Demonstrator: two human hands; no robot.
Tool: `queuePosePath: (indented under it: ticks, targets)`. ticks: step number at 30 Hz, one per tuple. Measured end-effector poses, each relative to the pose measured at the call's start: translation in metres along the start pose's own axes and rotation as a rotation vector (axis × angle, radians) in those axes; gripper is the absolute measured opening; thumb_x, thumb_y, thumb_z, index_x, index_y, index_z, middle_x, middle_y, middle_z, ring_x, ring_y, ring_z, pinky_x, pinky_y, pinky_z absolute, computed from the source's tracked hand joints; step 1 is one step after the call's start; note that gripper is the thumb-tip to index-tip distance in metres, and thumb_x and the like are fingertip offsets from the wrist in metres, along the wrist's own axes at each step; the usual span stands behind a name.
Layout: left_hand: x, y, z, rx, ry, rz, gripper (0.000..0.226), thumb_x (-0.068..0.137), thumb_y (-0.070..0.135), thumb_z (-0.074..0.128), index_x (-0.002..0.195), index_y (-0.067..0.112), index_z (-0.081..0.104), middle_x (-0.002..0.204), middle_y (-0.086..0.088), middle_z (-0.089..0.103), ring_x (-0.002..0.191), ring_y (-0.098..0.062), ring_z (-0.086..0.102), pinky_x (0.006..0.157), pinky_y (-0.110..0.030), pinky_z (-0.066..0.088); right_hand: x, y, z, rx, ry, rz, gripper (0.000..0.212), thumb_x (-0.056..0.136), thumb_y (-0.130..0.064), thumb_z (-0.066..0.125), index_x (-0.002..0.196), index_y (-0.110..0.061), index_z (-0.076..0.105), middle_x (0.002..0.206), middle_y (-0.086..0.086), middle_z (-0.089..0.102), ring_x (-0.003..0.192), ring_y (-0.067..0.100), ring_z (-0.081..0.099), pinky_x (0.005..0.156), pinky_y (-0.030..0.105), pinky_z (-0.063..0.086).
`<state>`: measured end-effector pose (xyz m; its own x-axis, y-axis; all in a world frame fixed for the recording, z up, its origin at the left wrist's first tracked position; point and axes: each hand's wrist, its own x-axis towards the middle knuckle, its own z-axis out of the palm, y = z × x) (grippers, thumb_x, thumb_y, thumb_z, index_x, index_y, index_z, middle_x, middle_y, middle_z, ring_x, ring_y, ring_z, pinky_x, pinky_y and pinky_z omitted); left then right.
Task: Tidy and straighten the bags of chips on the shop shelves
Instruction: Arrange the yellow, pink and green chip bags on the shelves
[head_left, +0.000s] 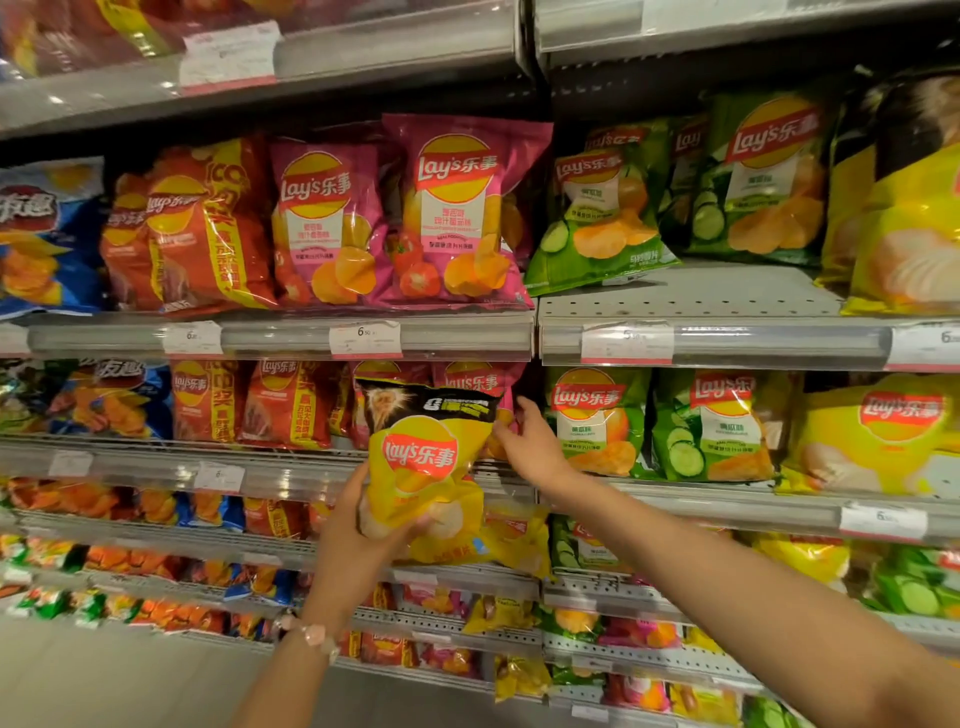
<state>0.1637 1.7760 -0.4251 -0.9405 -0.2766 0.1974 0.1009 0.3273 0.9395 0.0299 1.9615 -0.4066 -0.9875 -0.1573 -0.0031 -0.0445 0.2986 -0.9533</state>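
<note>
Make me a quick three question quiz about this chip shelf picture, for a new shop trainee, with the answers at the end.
1. True or false: the left hand grips the yellow and black bag at its lower end.
2. Multiple choice: the right hand reaches toward which bags? A) blue bags B) pink bags on the middle shelf C) green cucumber bags
3. Fill in: the tilted green bag on the upper shelf leans toward the ____ bags beside it.

Key: 1 true; 2 B; 3 pink
</note>
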Motion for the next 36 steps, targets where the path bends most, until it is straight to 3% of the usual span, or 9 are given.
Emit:
queuePosePath:
  ticks: [5, 9, 12, 15, 17, 22, 26, 30, 36]
  targets:
    - [0.001, -0.001, 0.034, -0.085, -0.142, 0.053, 0.079, 0.067, 0.013, 0.086, 0.135, 0.027, 0.048, 0.120, 0.001, 0.066, 0.111, -0.021, 0.063, 0.081, -0.033, 0.056, -0.071, 0.014, -0.012, 0.366, 0.069, -0.035, 0.055, 0.098, -0.037, 0.046, 0.147, -0.022, 0.026, 0.134, 0.000, 0.048, 0.118, 0.008, 0.048, 0.090, 0.019, 0.036]
    - [0.001, 0.011, 0.072, 0.135, -0.114, 0.186, 0.082, 0.062, 0.046, 0.083, 0.131, 0.044, 0.038, 0.117, 0.019, 0.059, 0.108, 0.004, 0.058, 0.085, -0.015, 0.050, -0.097, 0.019, -0.028, 0.424, 0.066, -0.109, 0.068, 0.088, -0.030, 0.066, 0.128, -0.056, 0.018, 0.114, -0.021, 0.056, 0.100, -0.011, 0.059, 0.074, 0.008, 0.048]
    - [0.000, 0.017, 0.102, 0.184, -0.074, 0.158, 0.097, 0.057, 0.061, 0.081, 0.139, 0.032, 0.037, 0.123, 0.009, 0.058, 0.109, -0.002, 0.058, 0.089, -0.021, 0.051, -0.100, 0.023, -0.044, 0.443, 0.153, -0.078, 0.101, 0.075, -0.033, 0.077, 0.145, -0.043, 0.005, 0.116, -0.024, 0.049, 0.098, -0.007, 0.058, 0.070, 0.008, 0.048]
    - [-0.002, 0.016, 0.129, 0.199, -0.069, 0.186, 0.096, 0.060, 0.040, 0.082, 0.142, 0.025, 0.035, 0.125, 0.002, 0.058, 0.107, -0.002, 0.056, 0.089, -0.018, 0.050, -0.101, 0.035, -0.060, 0.462, 0.226, -0.071, 0.102, 0.064, -0.025, 0.087, 0.127, -0.055, 0.013, 0.111, -0.029, 0.052, 0.089, -0.018, 0.059, 0.063, 0.004, 0.047]
    - [-0.002, 0.018, 0.150, 0.268, -0.102, 0.201, 0.088, 0.064, 0.031, 0.074, 0.142, 0.018, 0.036, 0.129, -0.006, 0.056, 0.115, -0.018, 0.054, 0.093, -0.037, 0.052, -0.105, 0.042, -0.071, 0.434, 0.279, -0.061, 0.106, 0.060, -0.019, 0.090, 0.124, -0.058, 0.014, 0.102, -0.038, 0.052, 0.086, -0.024, 0.056, 0.063, 0.002, 0.046]
    - [-0.008, 0.037, 0.210, 0.412, -0.179, 0.254, 0.087, 0.068, 0.026, 0.077, 0.143, 0.019, 0.034, 0.132, -0.007, 0.046, 0.120, -0.026, 0.047, 0.097, -0.044, 0.047, -0.114, 0.058, -0.109, 0.306, 0.458, -0.078, 0.126, 0.054, -0.025, 0.093, 0.142, -0.038, 0.004, 0.118, -0.024, 0.048, 0.100, -0.020, 0.053, 0.079, 0.006, 0.046]
    - [-0.020, 0.051, 0.247, 0.420, -0.244, 0.293, 0.096, 0.063, 0.027, 0.079, 0.144, 0.016, 0.031, 0.131, -0.008, 0.046, 0.117, -0.028, 0.048, 0.093, -0.037, 0.047, -0.118, 0.074, -0.146, 0.228, 0.564, -0.021, 0.127, 0.059, -0.026, 0.090, 0.151, -0.028, 0.002, 0.132, -0.004, 0.049, 0.117, 0.012, 0.053, 0.097, 0.029, 0.048]
    - [-0.028, 0.066, 0.279, 0.424, -0.355, 0.310, 0.102, 0.059, 0.044, 0.078, 0.145, 0.020, 0.028, 0.130, -0.004, 0.045, 0.115, -0.023, 0.048, 0.091, -0.040, 0.048, -0.122, 0.091, -0.185, 0.163, 0.658, -0.020, 0.111, 0.063, -0.019, 0.088, 0.146, -0.030, 0.014, 0.113, -0.016, 0.055, 0.099, -0.006, 0.057, 0.080, 0.007, 0.043]
    - [-0.036, 0.098, 0.321, 0.500, -0.508, 0.396, 0.110, 0.055, 0.063, 0.067, 0.147, 0.021, 0.025, 0.136, 0.001, 0.042, 0.122, -0.019, 0.044, 0.096, -0.034, 0.044, -0.129, 0.111, -0.244, 0.110, 0.691, 0.060, 0.108, 0.067, -0.027, 0.085, 0.151, -0.023, 0.016, 0.124, 0.002, 0.059, 0.111, 0.020, 0.059, 0.097, 0.042, 0.048]
